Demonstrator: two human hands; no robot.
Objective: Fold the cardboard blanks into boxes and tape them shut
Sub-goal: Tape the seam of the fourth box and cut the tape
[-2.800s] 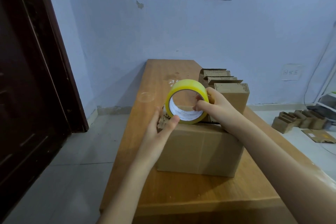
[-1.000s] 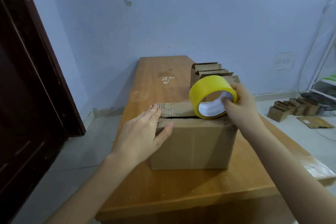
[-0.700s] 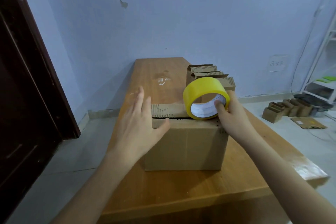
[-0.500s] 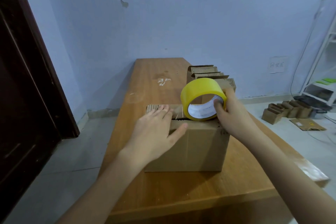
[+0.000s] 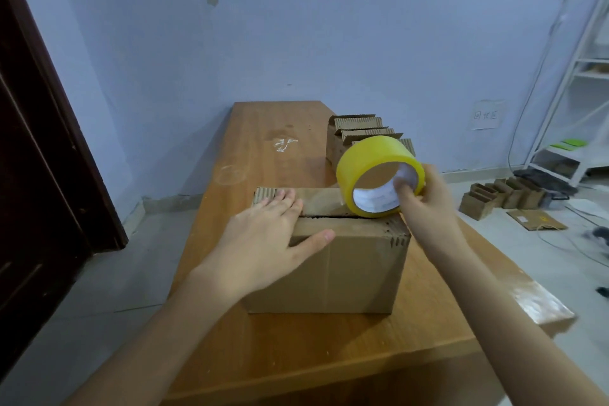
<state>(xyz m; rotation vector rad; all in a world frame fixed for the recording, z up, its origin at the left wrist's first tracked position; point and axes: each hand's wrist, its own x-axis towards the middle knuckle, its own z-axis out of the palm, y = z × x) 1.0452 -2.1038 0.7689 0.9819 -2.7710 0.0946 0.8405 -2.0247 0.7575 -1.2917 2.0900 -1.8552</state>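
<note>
Now box (image 5: pixel 333 260) folded, seam untaped; left hand (image 5: pixel 263 241) flat, pressing flaps; right hand (image 5: pixel 425 204) grips tape (image 5: pixel 375 158); blanks (image 5: pixel 349 132) remain.

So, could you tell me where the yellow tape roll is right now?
In the head view, the yellow tape roll stands on the right end of the box's top, gripped by the right hand.

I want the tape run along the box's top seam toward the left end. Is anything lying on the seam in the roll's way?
Yes. The left hand rests flat on the box, its fingers lying across the seam near the left end. The right hand holds the tape roll at the right end; the stretch between shows bare.
</note>
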